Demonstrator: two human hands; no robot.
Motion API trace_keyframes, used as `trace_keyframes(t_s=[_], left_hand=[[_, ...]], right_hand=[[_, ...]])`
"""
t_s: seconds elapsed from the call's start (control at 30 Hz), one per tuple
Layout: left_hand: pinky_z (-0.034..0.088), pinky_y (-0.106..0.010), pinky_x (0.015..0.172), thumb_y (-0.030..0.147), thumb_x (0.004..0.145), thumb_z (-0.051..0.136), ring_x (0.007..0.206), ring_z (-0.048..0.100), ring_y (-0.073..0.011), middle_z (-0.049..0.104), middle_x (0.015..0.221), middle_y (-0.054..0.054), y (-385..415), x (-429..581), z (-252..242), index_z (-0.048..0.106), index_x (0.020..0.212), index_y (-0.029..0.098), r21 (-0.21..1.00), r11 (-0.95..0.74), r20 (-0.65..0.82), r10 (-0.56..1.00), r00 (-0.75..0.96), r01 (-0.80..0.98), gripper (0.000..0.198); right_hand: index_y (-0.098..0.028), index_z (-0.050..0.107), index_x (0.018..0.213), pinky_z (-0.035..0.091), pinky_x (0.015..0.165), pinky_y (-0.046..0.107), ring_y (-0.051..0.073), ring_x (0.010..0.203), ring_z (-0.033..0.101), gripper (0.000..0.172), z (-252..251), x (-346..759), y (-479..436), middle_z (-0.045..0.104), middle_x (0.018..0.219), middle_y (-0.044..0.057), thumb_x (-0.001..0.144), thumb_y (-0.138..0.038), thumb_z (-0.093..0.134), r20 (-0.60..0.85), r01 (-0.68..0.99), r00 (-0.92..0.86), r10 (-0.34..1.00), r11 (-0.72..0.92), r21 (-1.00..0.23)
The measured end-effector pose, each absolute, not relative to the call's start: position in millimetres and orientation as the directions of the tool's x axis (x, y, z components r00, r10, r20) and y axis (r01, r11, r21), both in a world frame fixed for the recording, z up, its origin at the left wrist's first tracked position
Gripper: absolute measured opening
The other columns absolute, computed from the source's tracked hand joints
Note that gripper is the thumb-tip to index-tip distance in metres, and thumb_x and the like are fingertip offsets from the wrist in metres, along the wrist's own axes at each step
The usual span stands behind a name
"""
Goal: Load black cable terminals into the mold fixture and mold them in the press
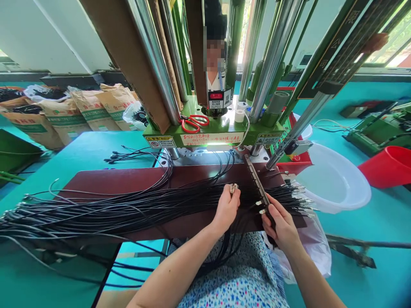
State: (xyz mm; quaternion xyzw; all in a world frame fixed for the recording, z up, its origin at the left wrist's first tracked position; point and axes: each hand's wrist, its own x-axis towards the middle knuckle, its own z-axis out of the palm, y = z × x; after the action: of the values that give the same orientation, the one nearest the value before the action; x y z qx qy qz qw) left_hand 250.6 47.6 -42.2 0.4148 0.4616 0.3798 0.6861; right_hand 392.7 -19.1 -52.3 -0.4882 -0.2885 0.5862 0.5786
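A thick bundle of black cables (122,207) lies across a dark red work plate (128,179), with metal plug ends (302,199) fanned out at the right. My left hand (226,209) is closed round a few cable ends with metal plugs (234,188) held upright above the bundle. My right hand (281,222) grips the near end of a long dark metal fixture bar (255,179) that runs away from me, with a couple of plugs seated in it near my fingers.
A green press machine (212,132) with steel columns stands right behind the plate, red scissors (194,122) on its base. A white basin (334,182) and red tub (387,166) sit right. Paper sacks (80,113) stand left. A person sits behind the machine.
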Motion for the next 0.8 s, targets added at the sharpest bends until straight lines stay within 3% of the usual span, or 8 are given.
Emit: trace_keyframes(t_s=[0.1,0.33,0.57,0.8], left_hand=[[0.018,-0.017,0.04,0.042,0.073,0.057,0.039,0.022,-0.0025,0.031,0.047,0.01,49.0,251.4,-38.6,0.041,0.07,0.019,0.938,0.325,-0.255,0.881,0.398,-0.118,0.029],[0.014,-0.019,0.038,0.049,0.063,0.065,0.036,0.022,-0.0024,0.029,0.041,0.011,49.7,252.7,-26.8,0.046,0.065,0.017,0.909,0.41,-0.335,0.825,0.454,-0.075,0.038],[0.021,-0.02,0.043,0.036,0.067,0.062,0.039,0.027,-0.0039,0.035,0.042,0.009,53.7,250.4,-33.1,0.047,0.062,0.016,0.952,0.307,-0.278,0.88,0.386,-0.014,0.025],[0.023,-0.02,0.044,0.034,0.071,0.058,0.041,0.028,-0.0045,0.036,0.044,0.008,50.4,255.4,-36.8,0.046,0.063,0.017,0.971,0.234,-0.2,0.9,0.388,-0.04,0.023]], right_hand=[[-0.024,0.043,0.128,0.017,0.03,0.014,0.002,0.031,0.024,0.049,-52.3,394.3,-19.5,0.039,0.047,-0.008,0.083,-0.039,0.054,-0.243,-0.394,0.119,0.963,-0.179,-0.901],[-0.023,0.043,0.129,0.018,0.03,0.015,0.003,0.032,0.026,0.052,-52.6,396.4,-20.1,0.038,0.046,-0.008,0.083,-0.043,0.054,-0.241,-0.271,0.051,0.969,-0.218,-0.937],[-0.021,0.045,0.129,0.019,0.029,0.016,0.005,0.035,0.029,0.058,-52.5,388.8,-19.9,0.039,0.048,-0.007,0.079,-0.049,0.056,-0.195,-0.08,0.14,0.971,-0.186,-0.979],[-0.02,0.045,0.128,0.02,0.031,0.014,0.004,0.036,0.029,0.056,-41.9,388.0,-20.6,0.036,0.049,-0.008,0.08,-0.044,0.058,-0.188,-0.144,0.099,0.977,-0.173,-0.974]])
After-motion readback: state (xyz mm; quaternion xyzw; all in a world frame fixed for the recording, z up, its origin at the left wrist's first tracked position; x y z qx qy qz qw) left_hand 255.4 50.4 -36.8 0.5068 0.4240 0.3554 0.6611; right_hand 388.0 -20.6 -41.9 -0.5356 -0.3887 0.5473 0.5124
